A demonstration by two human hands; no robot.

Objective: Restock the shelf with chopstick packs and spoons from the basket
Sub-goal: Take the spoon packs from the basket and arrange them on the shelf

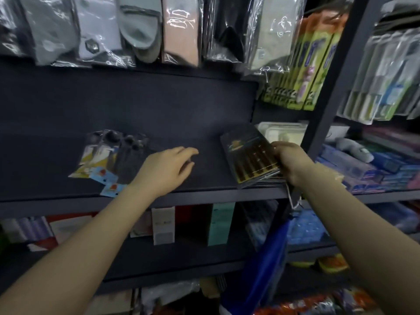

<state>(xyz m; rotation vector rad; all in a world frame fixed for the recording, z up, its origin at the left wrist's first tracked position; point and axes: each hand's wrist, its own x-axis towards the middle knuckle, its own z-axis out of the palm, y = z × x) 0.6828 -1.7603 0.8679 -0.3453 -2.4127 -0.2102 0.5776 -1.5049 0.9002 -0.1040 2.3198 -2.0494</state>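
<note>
A stack of chopstick packs is gripped at its right edge by the right hand and tilted onto the shelf, probably to be squared against the right upright. The left hand is held flat, fingers relaxed, over bare shelf. Spoon packs lie to the left, seemingly fanned. The basket cannot be seen.

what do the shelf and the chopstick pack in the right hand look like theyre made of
Shelf: probably painted metal or coated board; a flat, dark, matte face with no glare.
Chopstick pack: dark printed card under what looks like clear plastic, with a slight sheen. The brown sticks could be wood or lacquered; too blurred to tell. The right hand holds its edge.
</note>
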